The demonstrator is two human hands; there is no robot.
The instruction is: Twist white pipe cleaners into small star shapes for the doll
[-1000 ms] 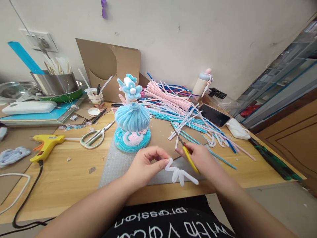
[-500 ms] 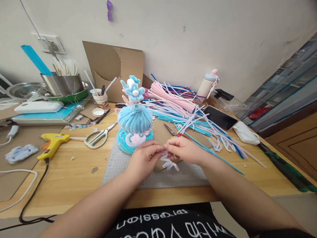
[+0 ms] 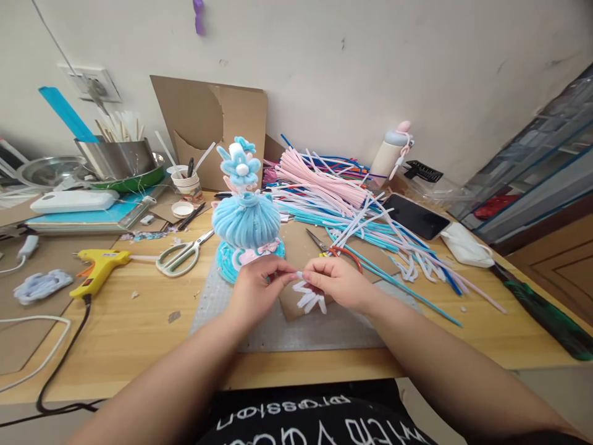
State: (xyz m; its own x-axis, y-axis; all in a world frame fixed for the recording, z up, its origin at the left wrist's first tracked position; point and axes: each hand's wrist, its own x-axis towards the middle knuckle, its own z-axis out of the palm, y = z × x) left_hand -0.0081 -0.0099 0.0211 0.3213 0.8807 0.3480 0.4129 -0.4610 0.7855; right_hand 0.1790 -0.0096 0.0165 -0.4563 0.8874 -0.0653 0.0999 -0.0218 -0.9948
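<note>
Both forearms [image 3: 194, 364] inward; left hand [image 3: 257, 287], right hand [image 3: 340, 283] pinching white stem [image 3: 309, 299].

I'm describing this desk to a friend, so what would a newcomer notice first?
Probably the fluffy blue figure, standing left of centre. To its right, a heap of pink, white and blue stems lies near the wall. Nearer the viewer, the left hand and right hand hold a bent white strip.
</note>
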